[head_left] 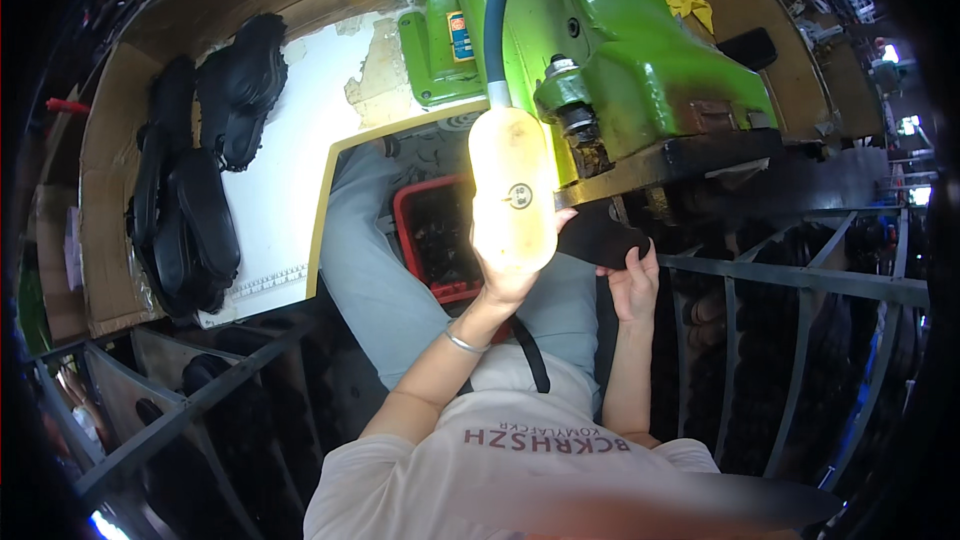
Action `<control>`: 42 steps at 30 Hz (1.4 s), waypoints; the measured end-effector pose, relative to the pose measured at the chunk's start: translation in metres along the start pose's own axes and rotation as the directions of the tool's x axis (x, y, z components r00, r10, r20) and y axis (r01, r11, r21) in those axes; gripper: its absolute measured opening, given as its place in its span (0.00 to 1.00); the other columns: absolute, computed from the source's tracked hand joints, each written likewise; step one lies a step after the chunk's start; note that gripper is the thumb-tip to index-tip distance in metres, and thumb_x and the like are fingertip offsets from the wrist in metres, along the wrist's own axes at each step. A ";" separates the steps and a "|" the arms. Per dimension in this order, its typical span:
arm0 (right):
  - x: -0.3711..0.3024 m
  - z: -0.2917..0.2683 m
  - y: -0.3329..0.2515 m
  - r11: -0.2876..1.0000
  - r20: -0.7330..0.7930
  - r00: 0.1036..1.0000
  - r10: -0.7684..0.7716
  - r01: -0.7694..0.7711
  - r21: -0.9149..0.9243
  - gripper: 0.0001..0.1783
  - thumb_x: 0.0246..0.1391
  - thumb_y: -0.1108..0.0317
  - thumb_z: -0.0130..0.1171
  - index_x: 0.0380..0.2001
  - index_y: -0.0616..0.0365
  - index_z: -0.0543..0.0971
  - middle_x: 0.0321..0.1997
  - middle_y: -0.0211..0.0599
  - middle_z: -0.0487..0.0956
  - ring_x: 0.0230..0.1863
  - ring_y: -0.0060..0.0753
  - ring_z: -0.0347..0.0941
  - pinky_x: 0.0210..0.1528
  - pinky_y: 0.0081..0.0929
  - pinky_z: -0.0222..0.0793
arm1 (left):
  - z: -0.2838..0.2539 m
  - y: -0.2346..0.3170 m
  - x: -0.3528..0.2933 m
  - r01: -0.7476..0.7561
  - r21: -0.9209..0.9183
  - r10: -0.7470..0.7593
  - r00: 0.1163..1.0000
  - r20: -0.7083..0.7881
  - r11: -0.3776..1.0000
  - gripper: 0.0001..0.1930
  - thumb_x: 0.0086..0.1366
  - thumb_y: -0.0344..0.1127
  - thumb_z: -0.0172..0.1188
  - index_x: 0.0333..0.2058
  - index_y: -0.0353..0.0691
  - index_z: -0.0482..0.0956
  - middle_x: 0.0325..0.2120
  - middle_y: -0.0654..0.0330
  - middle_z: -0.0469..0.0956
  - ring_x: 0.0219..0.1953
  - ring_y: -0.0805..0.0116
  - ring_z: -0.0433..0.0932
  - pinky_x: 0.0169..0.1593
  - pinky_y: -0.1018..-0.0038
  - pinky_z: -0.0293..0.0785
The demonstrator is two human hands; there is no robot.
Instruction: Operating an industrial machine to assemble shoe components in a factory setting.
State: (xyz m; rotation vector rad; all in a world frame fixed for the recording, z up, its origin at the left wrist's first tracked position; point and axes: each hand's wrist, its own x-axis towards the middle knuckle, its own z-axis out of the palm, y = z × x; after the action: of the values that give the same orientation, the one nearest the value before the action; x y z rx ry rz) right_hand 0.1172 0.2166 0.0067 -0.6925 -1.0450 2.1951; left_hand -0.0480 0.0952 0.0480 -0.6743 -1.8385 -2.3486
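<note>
A dark, rounded shoe sole (597, 230) is under the arm of the green machine (640, 70). My right hand (632, 287) grips its right edge, thumb and fingers closed around it. Most of my left hand (512, 278) is behind the glowing yellow-white lamp (513, 180). One fingertip of that hand shows past the lamp, against the sole's left edge. The machine's metal head (575, 115) stands just above the sole. How far the sole reaches behind the lamp is hidden.
Several black shoe soles (205, 200) lie piled on the white tabletop (300, 90) to the left, inside cardboard walls (110, 190). A red crate (405, 230) with dark scraps stands below, between my legs. Metal racks (800, 280) flank me. A yellow cloth (685, 0) lies behind the machine.
</note>
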 end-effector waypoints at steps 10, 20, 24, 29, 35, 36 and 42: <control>0.006 0.014 -0.021 0.980 0.071 0.997 -0.018 0.032 -0.196 0.13 0.57 0.68 0.54 0.44 0.58 0.68 0.35 0.37 0.76 0.30 0.30 0.74 0.27 0.28 0.71 | -0.043 -0.004 -0.009 0.155 0.006 -0.155 0.987 0.042 0.988 0.23 0.40 0.23 0.74 0.37 0.31 0.73 0.33 0.57 0.74 0.34 0.69 0.76 0.39 0.75 0.74; -0.023 0.019 -0.014 1.000 -0.095 0.995 -0.002 0.000 -0.029 0.12 0.57 0.67 0.53 0.44 0.56 0.69 0.36 0.37 0.76 0.26 0.30 0.73 0.20 0.26 0.68 | -0.017 0.013 0.009 -0.016 0.230 -0.012 0.993 0.119 0.973 0.24 0.42 0.26 0.75 0.38 0.30 0.74 0.30 0.57 0.78 0.32 0.72 0.77 0.38 0.75 0.74; -0.014 0.036 -0.035 0.968 -0.022 0.999 -0.035 0.029 -0.250 0.10 0.55 0.69 0.53 0.39 0.62 0.70 0.31 0.37 0.76 0.22 0.24 0.71 0.16 0.21 0.66 | -0.055 -0.015 -0.010 0.162 -0.001 -0.162 0.987 0.020 0.987 0.11 0.48 0.21 0.63 0.30 0.34 0.70 0.23 0.65 0.68 0.24 0.79 0.66 0.28 0.82 0.64; 0.006 0.049 -0.026 0.970 0.149 0.985 0.084 -0.047 -0.240 0.10 0.55 0.71 0.55 0.39 0.62 0.69 0.33 0.38 0.76 0.28 0.27 0.74 0.27 0.25 0.73 | -0.066 0.015 0.000 0.204 -0.113 -0.216 0.972 -0.097 0.972 0.15 0.47 0.17 0.64 0.28 0.37 0.66 0.24 0.65 0.65 0.24 0.81 0.63 0.28 0.84 0.62; 0.007 0.016 0.021 0.990 0.148 0.981 0.129 -0.136 0.040 0.12 0.58 0.72 0.51 0.45 0.57 0.66 0.44 0.41 0.75 0.45 0.36 0.74 0.44 0.37 0.74 | -0.049 0.025 -0.013 0.288 -0.160 -0.276 0.956 0.096 0.944 0.18 0.47 0.15 0.65 0.34 0.35 0.67 0.31 0.62 0.67 0.33 0.76 0.70 0.40 0.79 0.70; 0.004 0.012 0.025 0.984 0.157 0.979 0.131 -0.148 0.102 0.12 0.58 0.72 0.51 0.46 0.56 0.66 0.45 0.42 0.74 0.47 0.38 0.73 0.46 0.40 0.73 | -0.047 0.021 -0.017 0.288 -0.161 -0.276 0.957 0.092 0.944 0.18 0.47 0.15 0.65 0.34 0.35 0.67 0.31 0.62 0.67 0.33 0.76 0.70 0.40 0.79 0.70; -0.020 0.004 0.049 0.923 0.157 0.943 0.294 -0.323 0.209 0.17 0.60 0.68 0.50 0.52 0.53 0.64 0.50 0.43 0.73 0.51 0.42 0.71 0.50 0.44 0.71 | -0.036 0.020 -0.030 0.391 -0.263 -0.354 0.919 0.176 0.882 0.22 0.50 0.14 0.63 0.45 0.30 0.68 0.39 0.56 0.72 0.41 0.71 0.73 0.45 0.76 0.71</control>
State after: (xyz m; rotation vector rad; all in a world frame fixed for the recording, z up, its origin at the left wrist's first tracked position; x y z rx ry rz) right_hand 0.1136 0.1753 -0.0269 -0.6575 -0.7565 2.6110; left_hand -0.0255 0.0496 0.0476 -0.5363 -1.8221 -2.9355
